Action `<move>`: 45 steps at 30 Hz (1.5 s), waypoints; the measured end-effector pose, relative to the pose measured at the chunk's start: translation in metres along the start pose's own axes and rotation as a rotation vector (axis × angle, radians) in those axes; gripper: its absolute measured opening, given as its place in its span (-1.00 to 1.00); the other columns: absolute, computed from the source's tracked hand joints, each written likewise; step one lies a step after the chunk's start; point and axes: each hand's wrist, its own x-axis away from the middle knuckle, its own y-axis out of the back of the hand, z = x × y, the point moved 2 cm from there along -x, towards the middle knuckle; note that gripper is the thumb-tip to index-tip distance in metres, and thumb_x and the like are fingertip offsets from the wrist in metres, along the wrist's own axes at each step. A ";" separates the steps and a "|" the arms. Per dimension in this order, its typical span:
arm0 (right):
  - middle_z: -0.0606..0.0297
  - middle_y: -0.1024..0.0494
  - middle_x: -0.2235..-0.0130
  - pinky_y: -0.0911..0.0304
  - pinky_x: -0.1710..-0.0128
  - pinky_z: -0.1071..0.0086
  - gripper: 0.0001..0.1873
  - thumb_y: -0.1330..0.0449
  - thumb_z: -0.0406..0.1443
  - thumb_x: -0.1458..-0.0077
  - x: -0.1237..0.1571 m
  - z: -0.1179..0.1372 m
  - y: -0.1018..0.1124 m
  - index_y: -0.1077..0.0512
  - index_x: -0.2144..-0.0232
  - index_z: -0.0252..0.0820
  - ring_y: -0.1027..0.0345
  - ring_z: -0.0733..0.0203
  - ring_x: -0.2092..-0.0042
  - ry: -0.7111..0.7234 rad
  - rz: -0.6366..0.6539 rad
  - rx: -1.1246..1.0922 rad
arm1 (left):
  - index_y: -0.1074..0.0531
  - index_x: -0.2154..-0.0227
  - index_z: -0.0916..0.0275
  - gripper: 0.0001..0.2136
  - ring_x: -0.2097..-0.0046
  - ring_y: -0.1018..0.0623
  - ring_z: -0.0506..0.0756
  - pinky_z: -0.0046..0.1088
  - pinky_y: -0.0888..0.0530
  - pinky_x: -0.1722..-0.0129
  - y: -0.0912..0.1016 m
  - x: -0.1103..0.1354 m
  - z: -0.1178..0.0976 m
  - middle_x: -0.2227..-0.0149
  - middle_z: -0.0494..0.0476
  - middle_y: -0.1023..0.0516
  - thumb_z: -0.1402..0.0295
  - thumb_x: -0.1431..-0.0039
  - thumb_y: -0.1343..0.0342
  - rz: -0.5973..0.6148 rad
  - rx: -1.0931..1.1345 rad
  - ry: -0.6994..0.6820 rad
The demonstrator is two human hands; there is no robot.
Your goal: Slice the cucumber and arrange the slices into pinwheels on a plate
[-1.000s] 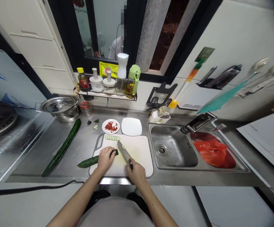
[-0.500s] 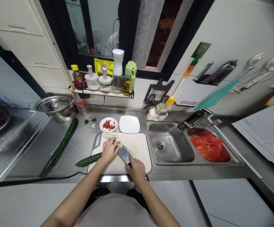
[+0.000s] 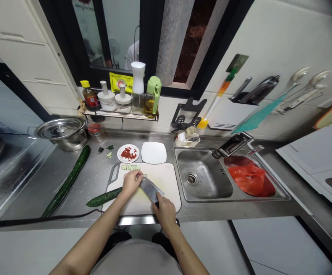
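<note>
My right hand (image 3: 166, 210) grips the dark handle of a cleaver (image 3: 151, 190), its blade slanting up and left over a white cutting board (image 3: 168, 183). At the blade's far end my left hand (image 3: 132, 182) has its thumb and fingers drawn together; what they pinch is hidden. Close by the fingertips shows a pale cucumber slice (image 3: 144, 175). A row of overlapping cucumber slices (image 3: 131, 167) lies along the board's back edge. The cut cucumber (image 3: 104, 197) rests partly on the board's left side, with its right end by my left wrist.
A whole cucumber (image 3: 67, 183) lies on the steel counter at left. Behind the board stand a plate of red chopped bits (image 3: 120, 156) and a white plate (image 3: 153, 152). To the right is a sink (image 3: 208, 172) with a red bag (image 3: 249, 179). A lidded pot (image 3: 65, 137) stands back left.
My left fingers have drawn together near the cleaver's tip, where they were more spread before. The cleaver stays low over the board. The whole view has shifted slightly.
</note>
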 end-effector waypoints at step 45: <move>0.10 -0.58 0.18 -0.16 0.25 0.37 -0.55 0.14 -0.22 -0.21 -0.031 -0.029 0.015 -0.32 -0.08 -0.14 -0.45 0.11 0.14 -0.205 0.110 -0.171 | -0.39 0.01 0.07 -0.58 -0.07 -0.40 0.15 -0.34 -0.27 -0.05 0.056 0.070 0.064 0.01 0.10 -0.47 0.44 -0.02 -0.10 0.277 -0.210 0.111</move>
